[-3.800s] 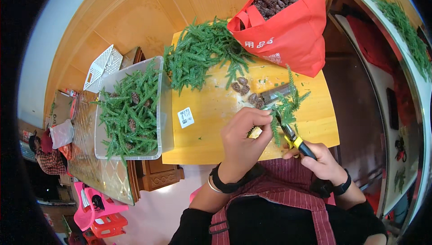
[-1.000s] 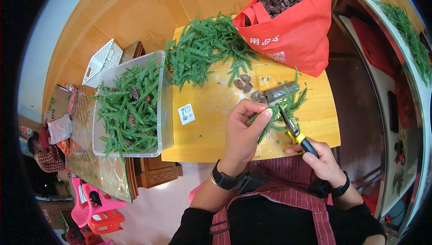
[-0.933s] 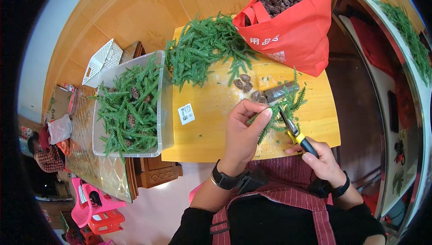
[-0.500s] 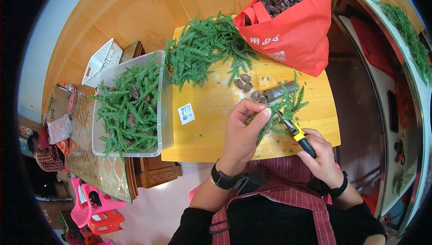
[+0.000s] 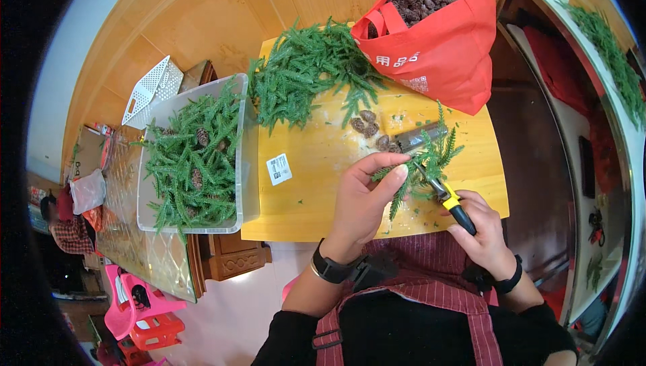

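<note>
Between the thumb and fingers of my left hand (image 5: 362,198) a green artificial pine sprig (image 5: 441,154) is pinched by its stem. My right hand (image 5: 479,230) is closed round the black and yellow handles of a pair of pliers (image 5: 451,203). Their jaws meet the sprig just right of my left fingertips; whether they grip it cannot be made out. Beyond my hands, several small brown pine cones (image 5: 367,124) lie on the yellow table (image 5: 303,184). A dark, flat strip-like object (image 5: 416,138) lies behind the sprig, partly covered by it.
A clear plastic bin (image 5: 249,184) of pine sprigs and cones stands at the left. Loose green sprigs (image 5: 306,73) are heaped at the back, beside a red bag (image 5: 444,56) full of pine cones. A white label (image 5: 278,169) lies on the table. A person (image 5: 69,231) is far left.
Both hands have shifted slightly to the right with the sprig and pliers. The pliers' jaws now sit a little farther along the sprig from my left fingertips.
</note>
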`<state>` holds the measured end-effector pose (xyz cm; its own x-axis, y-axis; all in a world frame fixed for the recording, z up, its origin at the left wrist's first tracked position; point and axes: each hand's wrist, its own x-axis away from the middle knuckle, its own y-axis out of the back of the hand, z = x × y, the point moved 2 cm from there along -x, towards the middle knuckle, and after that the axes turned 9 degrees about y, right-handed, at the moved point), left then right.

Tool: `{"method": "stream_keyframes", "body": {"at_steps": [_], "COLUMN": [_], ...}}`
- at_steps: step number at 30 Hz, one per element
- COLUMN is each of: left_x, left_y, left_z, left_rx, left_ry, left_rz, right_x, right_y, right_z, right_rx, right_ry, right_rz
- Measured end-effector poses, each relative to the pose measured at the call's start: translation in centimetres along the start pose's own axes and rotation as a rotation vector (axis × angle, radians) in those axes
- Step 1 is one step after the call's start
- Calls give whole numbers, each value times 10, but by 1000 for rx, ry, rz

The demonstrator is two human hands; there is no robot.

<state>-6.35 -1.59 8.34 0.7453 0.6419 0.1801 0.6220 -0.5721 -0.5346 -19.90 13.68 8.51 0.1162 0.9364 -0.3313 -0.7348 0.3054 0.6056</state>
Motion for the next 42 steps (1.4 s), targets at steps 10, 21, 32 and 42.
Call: {"method": "stream_keyframes", "body": {"at_steps": [10, 21, 32, 42], "left_x": [5, 13, 15, 14], "left_y": [3, -3, -10, -12], "left_z": [-7, -12, -12, -10], "left_rx": [-105, -220, -259, -356], "left_ry": [35, -55, -121, -231], "left_rz": [78, -2, -61, -96], "right_x": [-2, -6, -5, -2], "right_y": [6, 10, 12, 15], "right_z": [1, 6, 5, 4], "right_rx": [201, 288, 296, 300], "right_ry": [101, 135, 174, 138], "right_rz": [-5, 11, 16, 15]}}
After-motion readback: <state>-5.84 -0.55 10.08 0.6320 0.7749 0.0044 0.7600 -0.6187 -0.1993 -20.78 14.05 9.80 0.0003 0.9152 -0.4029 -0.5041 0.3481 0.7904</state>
